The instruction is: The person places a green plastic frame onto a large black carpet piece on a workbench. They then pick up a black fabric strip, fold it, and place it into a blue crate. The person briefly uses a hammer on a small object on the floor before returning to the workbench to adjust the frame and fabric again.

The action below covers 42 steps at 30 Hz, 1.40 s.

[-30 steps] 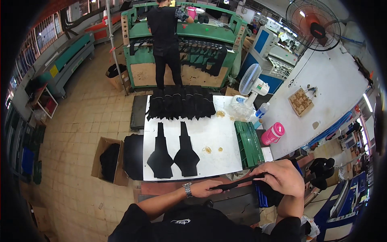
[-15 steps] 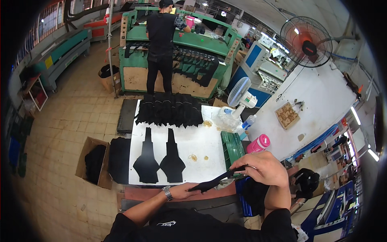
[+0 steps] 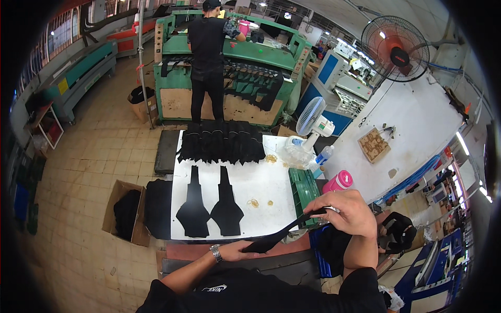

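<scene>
A dark cut fabric piece (image 3: 274,239) stretches slantwise between my two hands, above the near edge of the white table (image 3: 269,219). My left hand (image 3: 236,251), with a metal watch at the wrist, grips its lower, wider end. Higher up on the right, my right hand (image 3: 347,209) pinches the narrow end between thumb and fingers. Two black fabric pieces, a left one (image 3: 192,216) and a right one (image 3: 226,215), lie flat side by side, narrow ends pointing away. Behind them, tied bundles of black pieces (image 3: 222,145) sit in a row.
Rubber bands (image 3: 252,203) lie on the table. A green crate (image 3: 302,190), a pink jug (image 3: 339,180) and a small fan (image 3: 312,117) stand along its right. A carton (image 3: 136,224) is on the left floor. Beyond, a person (image 3: 207,62) works at a green machine (image 3: 255,52).
The held fabric piece has turned to show more of its width between my hands. Both hands keep their hold. The view has shifted slightly.
</scene>
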Motion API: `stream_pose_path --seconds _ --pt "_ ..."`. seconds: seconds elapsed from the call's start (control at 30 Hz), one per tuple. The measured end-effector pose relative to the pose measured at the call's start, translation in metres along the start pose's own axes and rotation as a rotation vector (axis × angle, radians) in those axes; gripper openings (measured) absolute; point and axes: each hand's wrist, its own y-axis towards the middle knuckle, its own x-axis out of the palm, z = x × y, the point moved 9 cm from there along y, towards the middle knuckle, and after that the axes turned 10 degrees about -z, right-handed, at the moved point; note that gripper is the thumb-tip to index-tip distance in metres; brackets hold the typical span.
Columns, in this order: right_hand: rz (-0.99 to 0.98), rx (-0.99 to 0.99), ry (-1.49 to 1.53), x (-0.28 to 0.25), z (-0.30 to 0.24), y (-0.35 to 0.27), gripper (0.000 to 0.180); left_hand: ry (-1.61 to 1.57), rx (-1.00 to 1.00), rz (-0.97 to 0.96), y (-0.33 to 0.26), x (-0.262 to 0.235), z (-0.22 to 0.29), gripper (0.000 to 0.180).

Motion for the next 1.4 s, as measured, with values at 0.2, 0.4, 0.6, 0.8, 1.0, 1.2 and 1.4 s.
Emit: stream_pose_path --seconds 0.2,0.4,0.6,0.8,1.0,1.2,1.4 --pt "0.059 -0.008 -0.054 -0.007 -0.004 -0.011 0.022 -0.057 -0.037 -0.045 0.011 -0.001 0.006 0.04" --pt "0.13 -0.037 -0.094 -0.014 -0.012 -0.024 0.024 -0.063 -0.088 -0.061 0.015 0.004 0.013 0.047" --pt "0.187 -0.103 -0.116 -0.02 -0.025 -0.033 0.023 -0.118 0.1 -0.226 0.043 0.012 0.037 0.06" --pt "0.257 -0.115 -0.129 -0.027 -0.027 -0.044 0.021 0.1 0.157 -0.191 0.048 0.004 0.041 0.057" --pt "0.32 -0.062 -0.135 -0.031 -0.016 -0.057 0.02 -0.06 -0.004 -0.116 0.038 0.008 0.048 0.045" --pt "0.336 -0.058 -0.125 -0.03 -0.013 -0.051 0.019 -0.096 0.019 -0.019 0.023 0.001 0.033 0.044" --pt "0.357 -0.051 -0.127 -0.03 -0.012 -0.048 0.015 -0.039 -0.005 -0.02 0.018 -0.002 0.022 0.04"
